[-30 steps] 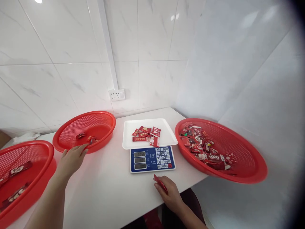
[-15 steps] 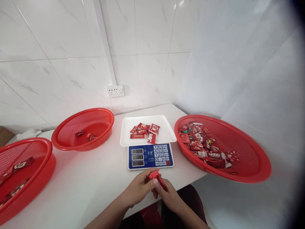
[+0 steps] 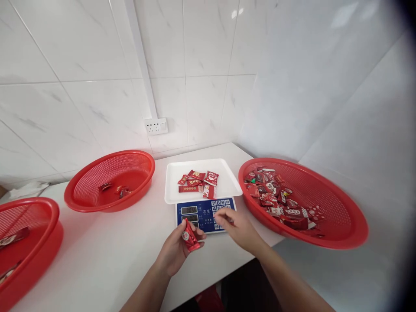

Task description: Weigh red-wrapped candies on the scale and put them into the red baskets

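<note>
My left hand (image 3: 177, 247) is closed around a small red wrapped candy (image 3: 190, 237), held in front of the scale. Over the keypad of the blue electronic scale (image 3: 208, 229) is my right hand (image 3: 238, 227), its fingers loosely curled and a little apart, with nothing visible in them. The white tray (image 3: 172, 171) on top of the scale carries several red candy packets (image 3: 194, 182), among them a long flat one (image 3: 189, 189) near the front. My hands hide part of the display and some keys.
To the right, a large red basket (image 3: 344, 208) holds a heap of wrapped candies (image 3: 276, 195). Two more red baskets stand on the left, one farther back (image 3: 143, 182) and one nearer (image 3: 48, 225), each with a few candies. A socket (image 3: 156, 126) is on the tiled wall.
My hands have parted. The left has moved left with the red candy; the right has let go and moved up and right over the scale's keys.
</note>
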A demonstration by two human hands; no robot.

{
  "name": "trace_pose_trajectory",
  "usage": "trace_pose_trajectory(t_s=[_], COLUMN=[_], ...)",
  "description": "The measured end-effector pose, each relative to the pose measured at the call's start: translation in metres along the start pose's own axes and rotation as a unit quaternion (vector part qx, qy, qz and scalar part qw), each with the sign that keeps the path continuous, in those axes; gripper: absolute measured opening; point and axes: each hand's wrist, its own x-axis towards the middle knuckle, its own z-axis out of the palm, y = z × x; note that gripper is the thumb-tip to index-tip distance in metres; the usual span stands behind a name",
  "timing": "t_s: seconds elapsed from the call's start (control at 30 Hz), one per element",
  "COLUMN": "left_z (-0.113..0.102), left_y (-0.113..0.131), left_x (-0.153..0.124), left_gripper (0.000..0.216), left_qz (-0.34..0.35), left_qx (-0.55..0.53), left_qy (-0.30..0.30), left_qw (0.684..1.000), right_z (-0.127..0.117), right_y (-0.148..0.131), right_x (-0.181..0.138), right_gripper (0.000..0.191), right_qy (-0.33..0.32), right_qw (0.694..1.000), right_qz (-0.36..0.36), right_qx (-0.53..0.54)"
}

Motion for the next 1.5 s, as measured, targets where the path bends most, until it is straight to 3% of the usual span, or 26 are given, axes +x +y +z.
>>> trace_pose_trajectory(t_s=[0.13, 0.27, 0.53, 0.7, 0.83, 0.97, 1.1, 1.27, 1.5], left_z=[-0.008, -0.008, -0.005, -0.003, -0.003, -0.004, -0.004, -0.001, -0.001], left_y=[-0.004, -0.007, -0.006, -0.006, -0.004, -0.002, -0.002, -0.005, -0.006], left_x=[0.003, 0.005, 0.0, 0.001, 0.0, -0.001, -0.001, -0.001, -0.003], left_gripper=[0.028, 0.028, 0.029, 0.03, 0.03, 0.031, 0.029, 0.03, 0.03], left_qz=[-0.042, -0.055, -0.023, -0.016, -0.013, -0.006, -0.002, -0.016, -0.012], left_qx=[-0.017, -0.015, -0.016, -0.018, -0.014, -0.005, -0.011, -0.006, 0.001], left_qy=[0.027, 0.035, 0.023, 0.024, 0.026, 0.034, 0.042, 0.036, 0.03], left_qw=[0.999, 0.998, 0.999, 0.999, 0.999, 0.999, 0.999, 0.999, 0.999], right_z=[-0.015, -0.014, -0.005, 0.008, 0.033, 0.049, 0.046, 0.024, -0.008], right_y=[0.003, 0.009, 0.014, -0.008, -0.028, -0.031, -0.022, -0.016, 0.001], right_x=[0.039, 0.069, 0.101, 0.114, 0.13, 0.144, 0.146, 0.141, 0.147], right_gripper=[0.021, 0.024, 0.024, 0.029, 0.041, 0.049, 0.042, 0.03, 0.084], right_qy=[0.078, 0.039, 0.022, 0.051, -0.044, -0.141, -0.143, -0.138, -0.116], right_qw=[0.98, 0.957, 0.945, 0.936, 0.925, 0.908, 0.913, 0.926, 0.936], right_qz=[-0.044, -0.021, 0.021, -0.051, -0.125, -0.123, -0.114, -0.104, 0.041], right_qx=[-0.179, -0.286, -0.326, -0.345, -0.355, -0.376, -0.364, -0.336, -0.33])
